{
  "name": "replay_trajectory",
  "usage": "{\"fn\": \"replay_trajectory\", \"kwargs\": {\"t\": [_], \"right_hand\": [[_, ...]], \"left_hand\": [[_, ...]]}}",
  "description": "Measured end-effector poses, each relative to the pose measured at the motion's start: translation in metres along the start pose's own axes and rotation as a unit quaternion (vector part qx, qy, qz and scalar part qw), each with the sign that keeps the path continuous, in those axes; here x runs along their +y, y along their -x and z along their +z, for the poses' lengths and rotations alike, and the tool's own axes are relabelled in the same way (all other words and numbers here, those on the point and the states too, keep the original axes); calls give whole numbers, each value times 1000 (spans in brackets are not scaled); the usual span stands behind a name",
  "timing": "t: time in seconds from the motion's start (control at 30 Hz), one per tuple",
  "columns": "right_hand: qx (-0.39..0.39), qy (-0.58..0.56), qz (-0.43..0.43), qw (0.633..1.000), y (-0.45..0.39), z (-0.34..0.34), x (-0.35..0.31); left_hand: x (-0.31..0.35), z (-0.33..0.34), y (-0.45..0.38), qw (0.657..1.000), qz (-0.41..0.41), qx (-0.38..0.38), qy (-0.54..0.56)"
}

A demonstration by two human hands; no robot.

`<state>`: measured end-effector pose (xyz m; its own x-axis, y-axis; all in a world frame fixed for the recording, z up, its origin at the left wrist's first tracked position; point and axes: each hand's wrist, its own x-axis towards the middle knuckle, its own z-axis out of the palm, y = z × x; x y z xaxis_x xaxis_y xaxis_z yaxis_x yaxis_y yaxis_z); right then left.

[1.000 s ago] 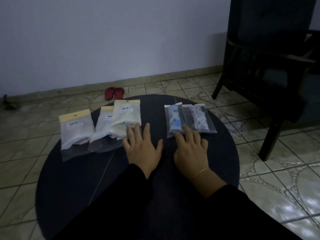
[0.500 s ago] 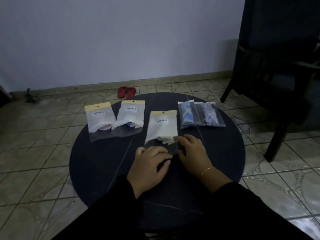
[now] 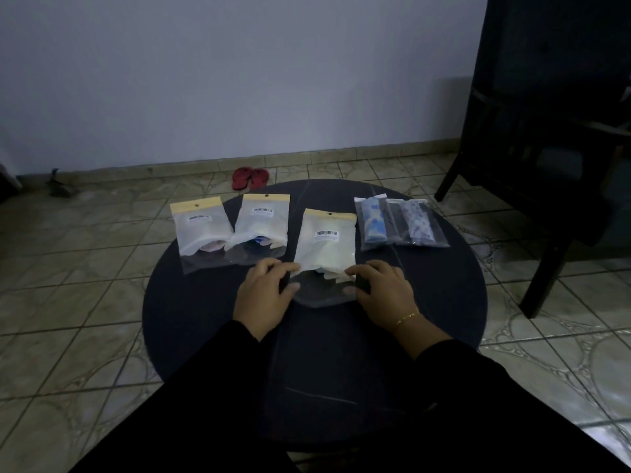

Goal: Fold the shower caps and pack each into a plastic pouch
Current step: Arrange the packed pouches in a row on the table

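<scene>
Tiled floor (image 3: 85, 254) and a pale wall surround a round dark table (image 3: 444, 302). Near its middle lies a pouch with a yellow header (image 3: 326, 240), and both hands hold its near, clear end: the left hand (image 3: 264, 295) pinches the left corner between curled fingers and thumb, the right hand (image 3: 382, 291) grips the right corner the same way. Two more yellow-topped pouches (image 3: 232, 227) lie overlapping toward the table's far left edge. Two clear pouches with folded patterned caps (image 3: 399, 223) sit at the far right edge. Red sandals (image 3: 250, 177) rest by the wall, and a dark chair (image 3: 546, 131) stands to the right.
</scene>
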<state>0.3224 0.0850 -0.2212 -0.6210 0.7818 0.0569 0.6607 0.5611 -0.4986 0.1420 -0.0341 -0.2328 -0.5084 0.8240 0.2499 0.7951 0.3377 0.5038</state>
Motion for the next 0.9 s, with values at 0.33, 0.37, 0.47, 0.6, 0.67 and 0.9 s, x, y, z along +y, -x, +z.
{"fn": "replay_trajectory", "kwargs": {"t": [0.33, 0.37, 0.47, 0.6, 0.67, 0.9], "right_hand": [[-30, -23, 56, 998, -14, -5, -2], [-32, -20, 65, 997, -14, -4, -3], [-34, -19, 91, 995, -16, -4, -7], [-25, -17, 106, 994, -18, -2, -12], [-17, -8, 115, 993, -17, 0, -13], [34, 26, 140, 989, -15, 10, -25]], "left_hand": [[2, -5, -1, 995, -92, -19, -22], [4, -5, -2, 994, -104, -22, -24], [9, -6, -5, 989, -142, -35, -23], [13, -6, -7, 984, -177, -32, -15], [16, -5, -7, 981, -191, -22, -16], [27, 4, -5, 975, -212, 2, -65]]}}
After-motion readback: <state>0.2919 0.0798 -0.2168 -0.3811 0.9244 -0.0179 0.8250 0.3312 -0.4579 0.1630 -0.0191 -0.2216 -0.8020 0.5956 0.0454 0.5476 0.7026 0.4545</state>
